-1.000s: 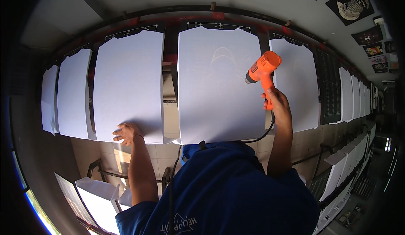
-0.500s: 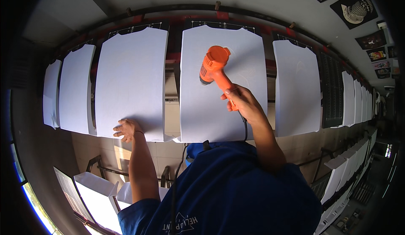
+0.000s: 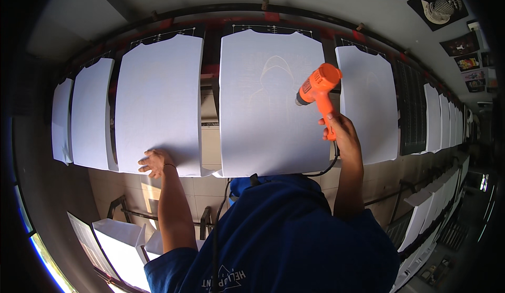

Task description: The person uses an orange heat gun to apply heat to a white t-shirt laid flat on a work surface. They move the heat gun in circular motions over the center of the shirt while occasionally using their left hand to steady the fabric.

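Observation:
An orange heat gun [image 3: 321,86] is gripped by its handle in my right hand [image 3: 344,135], above the right side of a white T-shirt [image 3: 258,130]. Its dark nozzle points left, and a black cord hangs from the handle's base. Faint pale outlines, one like a hooded shape, show on this shirt, which lies flat over a dark board. My left hand [image 3: 153,163] rests with fingers spread on the lower edge of the neighbouring white T-shirt [image 3: 159,93], to the left.
More white shirts on boards line the row, such as one on the right [image 3: 368,103]. A bare dark board [image 3: 412,108] stands beyond it. A black rail [image 3: 210,10] runs along the back. Behind me is another row of white shirts [image 3: 122,245]. The cord [image 3: 329,167] passes near my waist.
My right hand has carried the heat gun to the right, uncovering the pale outlines on the middle shirt. My left hand has stayed nearly in place.

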The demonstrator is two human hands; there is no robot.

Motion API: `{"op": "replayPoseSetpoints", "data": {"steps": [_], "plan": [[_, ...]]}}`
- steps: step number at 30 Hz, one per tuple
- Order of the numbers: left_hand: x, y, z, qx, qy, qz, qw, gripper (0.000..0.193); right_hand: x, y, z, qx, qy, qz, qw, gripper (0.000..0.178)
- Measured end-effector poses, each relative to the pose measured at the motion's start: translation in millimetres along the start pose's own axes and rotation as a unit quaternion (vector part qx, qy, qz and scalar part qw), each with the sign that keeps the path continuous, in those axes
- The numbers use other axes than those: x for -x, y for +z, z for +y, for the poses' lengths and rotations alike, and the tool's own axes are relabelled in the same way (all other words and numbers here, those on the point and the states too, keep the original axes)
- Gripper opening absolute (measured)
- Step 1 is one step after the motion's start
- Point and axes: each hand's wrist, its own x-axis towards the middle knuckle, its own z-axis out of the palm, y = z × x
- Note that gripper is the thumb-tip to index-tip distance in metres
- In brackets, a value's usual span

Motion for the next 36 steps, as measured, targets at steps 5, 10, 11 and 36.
{"op": "replayPoseSetpoints", "data": {"steps": [5,10,11,36], "plan": [[2.3,-0.3,2.9,-0.026,0.018,0.014,0.999,0.069,9.9,-27.7,2.6,-0.002,-0.013,0.062,0.998,0.040],[3.4,4.0,5.5,0.004,-0.008,-0.051,0.999,0.069,9.7,-19.2,5.1,-0.005,-0.011,0.043,0.999,0.040],[-1.0,5.0,1.8,0.010,-0.012,-0.042,0.999,0.069,8.0,-10.4,2.9,0.000,-0.005,0.033,0.999,0.039],[-6.5,29.2,-5.3,0.040,0.007,0.098,0.994,0.064,9.5,63.7,-7.3,-0.003,0.018,-0.145,0.989,0.039]]}}
